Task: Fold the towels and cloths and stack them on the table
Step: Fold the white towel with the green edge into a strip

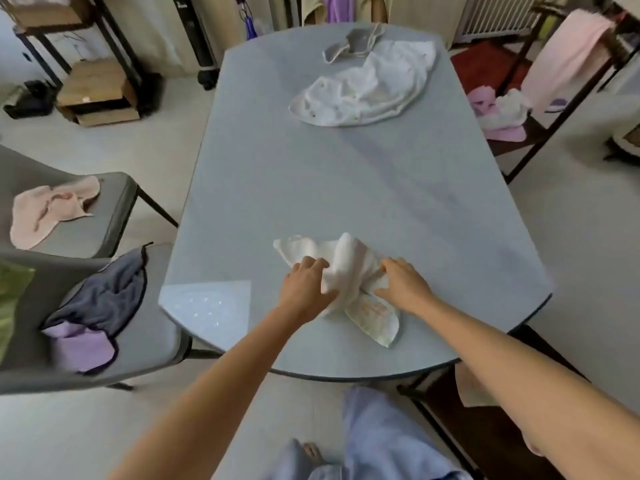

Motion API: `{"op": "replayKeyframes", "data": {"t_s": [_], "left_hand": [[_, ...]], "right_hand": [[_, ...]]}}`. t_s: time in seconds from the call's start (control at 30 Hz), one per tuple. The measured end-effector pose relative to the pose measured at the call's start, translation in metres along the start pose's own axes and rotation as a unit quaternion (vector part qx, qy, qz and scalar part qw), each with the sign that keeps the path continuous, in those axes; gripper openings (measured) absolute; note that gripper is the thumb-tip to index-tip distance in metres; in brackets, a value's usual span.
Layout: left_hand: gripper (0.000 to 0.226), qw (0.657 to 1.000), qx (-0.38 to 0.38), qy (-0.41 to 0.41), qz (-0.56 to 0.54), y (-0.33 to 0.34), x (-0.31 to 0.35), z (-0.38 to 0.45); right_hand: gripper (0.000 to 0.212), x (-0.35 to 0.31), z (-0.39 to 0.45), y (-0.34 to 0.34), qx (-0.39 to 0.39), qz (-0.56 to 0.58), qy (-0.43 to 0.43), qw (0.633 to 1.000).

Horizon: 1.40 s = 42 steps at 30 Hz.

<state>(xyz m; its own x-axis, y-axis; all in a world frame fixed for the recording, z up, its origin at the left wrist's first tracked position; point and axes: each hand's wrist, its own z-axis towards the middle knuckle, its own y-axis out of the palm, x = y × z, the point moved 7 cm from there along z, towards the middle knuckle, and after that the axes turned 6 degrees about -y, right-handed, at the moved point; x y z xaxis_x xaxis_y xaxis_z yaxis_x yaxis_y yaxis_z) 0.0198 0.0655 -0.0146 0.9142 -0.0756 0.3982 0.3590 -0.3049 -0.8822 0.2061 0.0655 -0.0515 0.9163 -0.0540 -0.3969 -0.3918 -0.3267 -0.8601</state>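
White towel (349, 268) lies bunched on the near part of the grey table (346, 174), close to the near edge. Long axis runs diagonally: one end toward far-left, the other tapering to a flat tongue pointing near-right, that tongue faintly printed with a pale pattern. Middle is humped into a thick twisted roll, standing higher than the ends. Cloth looks soft, cream-white, creased.

Left hand (306, 287) rests on the left side of the roll, fingers curled into the fabric, gripping it. Right hand (403, 284) rests on the right side, fingers bent down onto the cloth; whether it pinches a fold or only presses, cannot tell.

Count on table: three cloth items — the handled towel, one large rumpled white cloth (367, 91) at far right, one small grey cloth (353, 43) touching its far edge.

Two grey chairs to the left: far chair (114, 202) holds one pink cloth (48, 209); near chair (149, 323) holds one dark blue-grey cloth (104, 292) overlapping one lilac cloth (83, 348).

Far right, a rack (540, 140) carries a hanging pink towel (564, 60) and a pile of lilac and white cloths (498, 112) below; number in the pile unclear.
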Motion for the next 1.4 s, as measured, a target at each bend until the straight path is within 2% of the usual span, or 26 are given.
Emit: {"op": "replayKeyframes", "data": {"t_s": [0.07,0.13,0.2,0.27,0.33,0.4,0.43,0.53,0.57,0.6,0.67,0.73,0.8,0.83,0.9,0.97,1.03,1.1,1.17,1.23,1.33,1.4], "left_hand": [[0.064,0.999,-0.002,-0.011,0.031,0.01,0.002,0.013],[0.062,0.998,-0.009,-0.032,0.044,0.024,-0.007,0.019],[0.045,0.997,-0.036,-0.048,0.058,0.043,-0.014,0.023],[0.024,0.996,-0.041,-0.068,0.037,0.049,-0.015,0.029],[0.016,0.987,-0.032,-0.125,-0.092,0.047,-0.022,0.039],[0.021,0.946,-0.03,-0.205,-0.25,0.046,-0.039,0.049],[0.023,0.913,-0.031,-0.244,-0.326,0.044,-0.046,0.049],[0.017,0.78,-0.08,-0.354,-0.51,0.052,-0.065,0.047],[0.014,0.755,-0.106,-0.379,-0.524,0.051,-0.068,0.048],[0.01,0.741,-0.138,-0.391,-0.527,0.049,-0.069,0.05],[0.025,0.733,-0.204,-0.37,-0.533,0.046,-0.069,0.063],[0.024,0.738,-0.233,-0.333,-0.538,0.037,-0.065,0.077],[0.031,0.768,-0.231,-0.293,-0.521,0.021,-0.057,0.078],[0.039,0.788,-0.233,-0.263,-0.506,0.014,-0.051,0.075],[0.048,0.832,-0.286,-0.153,-0.45,0.001,-0.033,0.067],[0.042,0.878,-0.336,-0.05,-0.336,0.003,-0.021,0.056],[0.027,0.932,-0.309,-0.007,-0.188,0.011,-0.026,0.059],[0.022,0.956,-0.279,0.0,-0.086,0.014,-0.039,0.063],[0.021,0.96,-0.276,-0.03,-0.045,0.012,-0.056,0.067],[0.017,0.957,-0.282,-0.059,-0.027,0.001,-0.074,0.072],[0.015,0.93,-0.334,-0.127,-0.086,-0.013,-0.093,0.076],[0.017,0.907,-0.335,-0.158,-0.2,-0.023,-0.095,0.076]], "right_hand": [[0.056,0.007,0.009,0.013,-0.034,-0.036,0.001,0.999],[0.061,0.009,0.006,0.033,-0.068,-0.054,-0.012,0.996],[0.049,0.013,-0.001,0.051,-0.085,-0.085,-0.041,0.992],[0.025,0.023,0.003,0.049,-0.075,-0.101,-0.054,0.991],[0.016,0.035,0.018,0.037,-0.046,-0.008,-0.017,0.999],[0.014,0.045,0.033,0.022,-0.015,0.16,0.041,0.986],[0.019,0.045,0.036,0.015,-0.004,0.245,0.065,0.967],[0.023,0.024,0.035,0.001,-0.005,0.486,0.089,0.869],[0.023,0.015,0.035,-0.009,-0.013,0.537,0.086,0.839],[0.021,0.008,0.037,-0.017,-0.025,0.56,0.076,0.824],[0.01,-0.004,0.039,-0.038,-0.095,0.516,0.028,0.851],[0.026,-0.012,0.036,-0.052,-0.193,0.415,-0.035,0.888],[0.028,-0.018,0.033,-0.062,-0.214,0.361,-0.067,0.905],[0.024,-0.02,0.034,-0.065,-0.207,0.378,-0.061,0.9],[0.017,-0.027,0.039,-0.068,-0.193,0.46,-0.033,0.866],[0.015,-0.032,0.048,-0.073,-0.186,0.528,-0.016,0.829],[0.017,-0.037,0.055,-0.079,-0.189,0.554,-0.014,0.811],[0.016,-0.041,0.06,-0.078,-0.198,0.544,-0.019,0.815],[0.015,-0.042,0.06,-0.07,-0.227,0.522,-0.02,0.822],[0.013,-0.041,0.057,-0.062,-0.263,0.44,-0.03,0.858],[0.011,-0.027,0.057,-0.056,-0.321,0.143,-0.056,0.935],[0.019,-0.02,0.059,-0.052,-0.348,-0.004,-0.061,0.935]]}}
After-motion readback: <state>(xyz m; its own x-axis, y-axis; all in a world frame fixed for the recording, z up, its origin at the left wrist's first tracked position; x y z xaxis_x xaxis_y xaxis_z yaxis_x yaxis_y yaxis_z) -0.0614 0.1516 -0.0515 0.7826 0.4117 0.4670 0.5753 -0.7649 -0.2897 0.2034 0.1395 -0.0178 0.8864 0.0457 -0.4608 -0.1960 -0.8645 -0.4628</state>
